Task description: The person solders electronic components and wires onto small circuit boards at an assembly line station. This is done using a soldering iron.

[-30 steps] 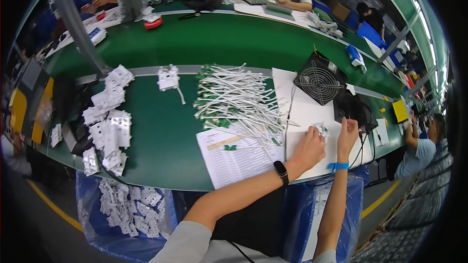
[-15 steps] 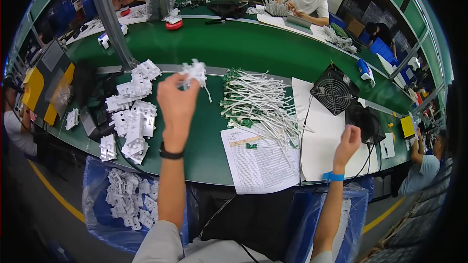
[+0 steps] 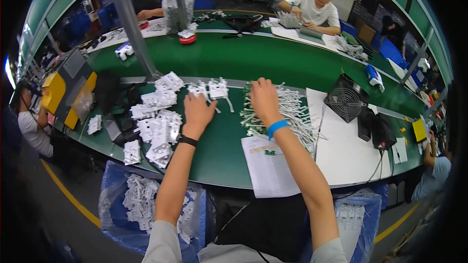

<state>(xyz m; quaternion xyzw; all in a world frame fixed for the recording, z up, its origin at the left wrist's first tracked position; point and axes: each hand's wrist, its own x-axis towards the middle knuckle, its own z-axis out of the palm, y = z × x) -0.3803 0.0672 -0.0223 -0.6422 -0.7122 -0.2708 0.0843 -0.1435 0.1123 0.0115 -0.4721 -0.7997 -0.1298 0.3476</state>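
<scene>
My left hand [image 3: 197, 114] rests its fingertips at the lower edge of a white plastic housing [image 3: 198, 88], with the thumb held apart. Just right of it, a second white plastic housing [image 3: 218, 88] lies on the bench, a short white cable trailing from it. My right hand [image 3: 264, 100] is in the left part of a pile of white cables [image 3: 291, 108] with small green circuit boards. Its fingers are curled down and close together among the cables; the fingertips are partly hidden. A heap of similar white housings [image 3: 163, 129] lies left of my left hand.
A printed sheet [image 3: 265, 175] with a small green board on it lies near the front edge. At right are white paper [image 3: 339, 151] and a black fan [image 3: 343, 101]. A lined blue bin [image 3: 109, 199] of white parts stands below. People work across the bench and at both sides.
My left hand has come down to the bench with the white housing. My right hand has moved left from the white paper onto the cable pile. The whole view has shifted.
</scene>
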